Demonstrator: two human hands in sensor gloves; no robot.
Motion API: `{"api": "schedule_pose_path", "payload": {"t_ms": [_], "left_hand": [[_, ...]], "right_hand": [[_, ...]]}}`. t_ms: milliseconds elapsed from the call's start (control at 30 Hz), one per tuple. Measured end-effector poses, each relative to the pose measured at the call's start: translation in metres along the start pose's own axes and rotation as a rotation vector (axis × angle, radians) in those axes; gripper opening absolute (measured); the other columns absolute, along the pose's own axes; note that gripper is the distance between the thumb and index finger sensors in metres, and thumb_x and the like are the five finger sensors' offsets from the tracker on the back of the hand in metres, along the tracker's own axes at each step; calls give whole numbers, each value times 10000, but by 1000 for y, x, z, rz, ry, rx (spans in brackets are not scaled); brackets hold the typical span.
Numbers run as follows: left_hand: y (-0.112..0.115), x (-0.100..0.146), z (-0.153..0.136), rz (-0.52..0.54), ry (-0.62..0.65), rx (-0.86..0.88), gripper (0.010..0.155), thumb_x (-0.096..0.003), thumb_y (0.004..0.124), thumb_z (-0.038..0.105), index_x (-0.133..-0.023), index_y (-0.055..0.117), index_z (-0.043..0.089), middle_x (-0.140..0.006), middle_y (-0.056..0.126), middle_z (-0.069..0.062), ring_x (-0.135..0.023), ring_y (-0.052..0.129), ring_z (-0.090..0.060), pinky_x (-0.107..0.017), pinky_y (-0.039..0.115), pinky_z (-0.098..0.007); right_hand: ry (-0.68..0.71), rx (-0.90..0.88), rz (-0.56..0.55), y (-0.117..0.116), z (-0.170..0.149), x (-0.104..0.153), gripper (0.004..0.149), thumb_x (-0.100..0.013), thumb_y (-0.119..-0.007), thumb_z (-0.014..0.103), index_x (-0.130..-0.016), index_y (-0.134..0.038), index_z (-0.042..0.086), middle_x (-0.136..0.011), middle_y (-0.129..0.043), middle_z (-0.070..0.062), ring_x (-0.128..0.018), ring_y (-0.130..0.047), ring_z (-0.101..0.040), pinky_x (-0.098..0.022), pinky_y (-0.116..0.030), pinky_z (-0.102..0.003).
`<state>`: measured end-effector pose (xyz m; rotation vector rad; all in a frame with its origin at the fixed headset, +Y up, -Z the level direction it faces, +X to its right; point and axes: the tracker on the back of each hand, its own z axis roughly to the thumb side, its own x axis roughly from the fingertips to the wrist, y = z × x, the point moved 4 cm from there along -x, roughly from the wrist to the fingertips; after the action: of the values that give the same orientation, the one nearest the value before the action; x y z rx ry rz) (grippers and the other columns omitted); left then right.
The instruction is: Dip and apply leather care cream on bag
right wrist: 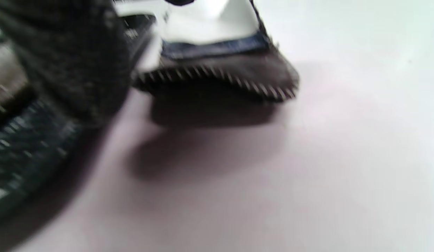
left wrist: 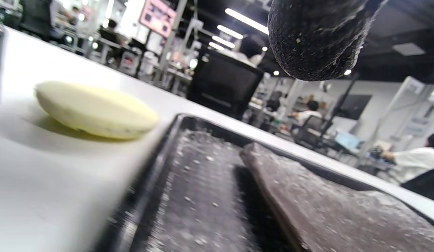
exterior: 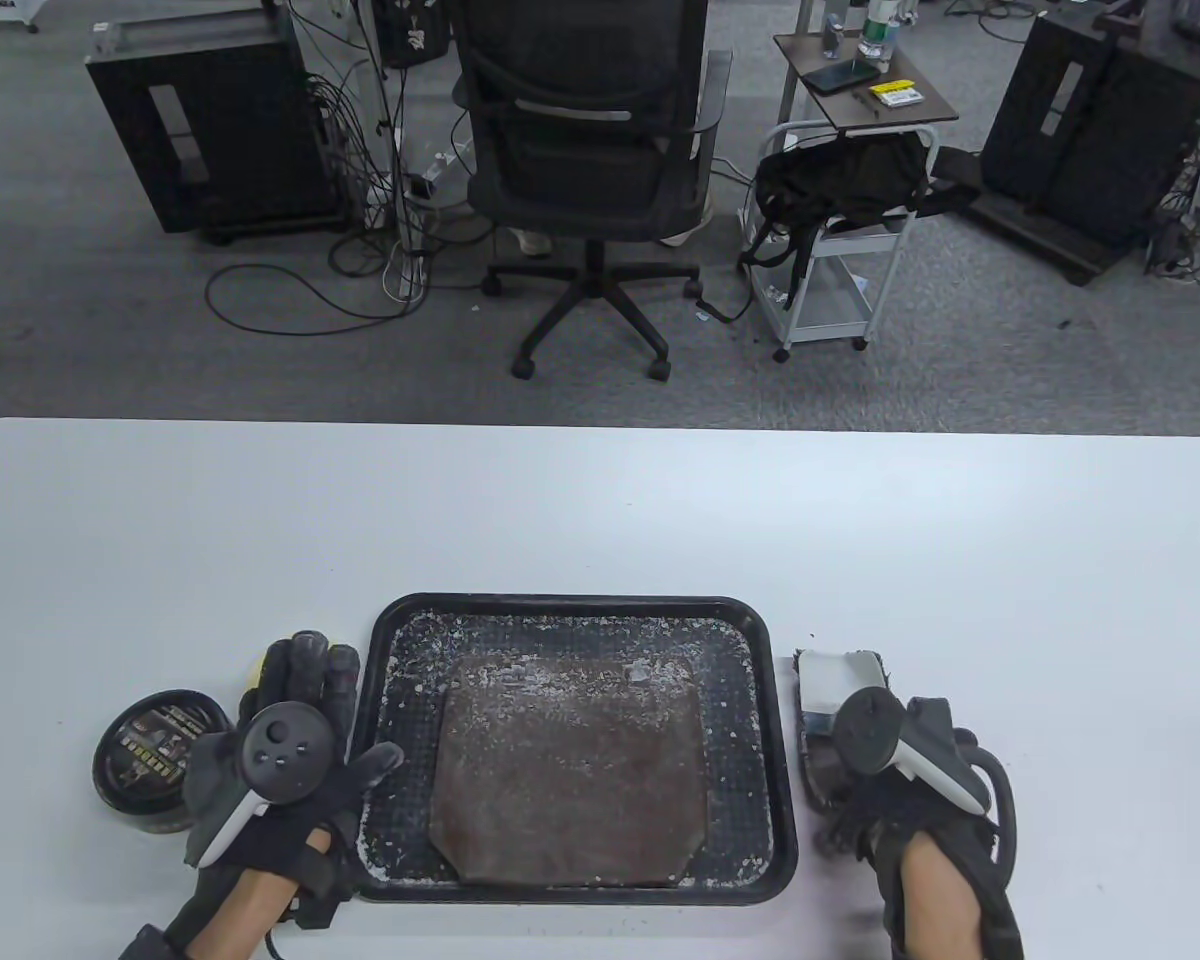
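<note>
A flat brown leather bag, speckled white, lies in a black tray. My left hand rests left of the tray with straight fingers over a yellow sponge pad. In the left wrist view the sponge pad lies free on the table and one fingertip hovers above. A round black cream tin, lid on, sits left of that hand. Right of the tray my right hand grips a white-handled brush; the thumb is against the side of the brush.
The white table stretches beyond the tray to its far edge. White crumbs lie scattered over the tray's floor. An office chair, a cart and cables stand on the floor behind the table.
</note>
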<state>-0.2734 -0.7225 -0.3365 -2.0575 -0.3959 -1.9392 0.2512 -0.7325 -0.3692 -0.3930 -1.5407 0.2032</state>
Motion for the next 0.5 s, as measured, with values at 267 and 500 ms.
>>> {"api": "schedule_pose_path", "payload": {"t_ms": [267, 500], "left_hand": [[-38, -8, -53, -20, -179, -50, 978, -351, 880, 533, -1051, 233, 315, -1123, 34, 52, -1109, 78, -280, -796, 270, -638], [-23, -19, -116, -192, -379, -49, 1076, -298, 913, 590, -1046, 187, 320, -1125, 39, 7, -1104, 110, -318, -781, 252, -674]], "right_hand": [[126, -111, -249, 29, 12, 18, 1113, -289, -923, 538, -1116, -252, 213, -1113, -20, -110, -945, 15, -515, -557, -45, -762], [140, -89, -394, 37, 15, 21, 1081, -292, -914, 547, -1115, -299, 211, -1144, -146, -97, -993, -80, -500, -584, -85, -769]]}}
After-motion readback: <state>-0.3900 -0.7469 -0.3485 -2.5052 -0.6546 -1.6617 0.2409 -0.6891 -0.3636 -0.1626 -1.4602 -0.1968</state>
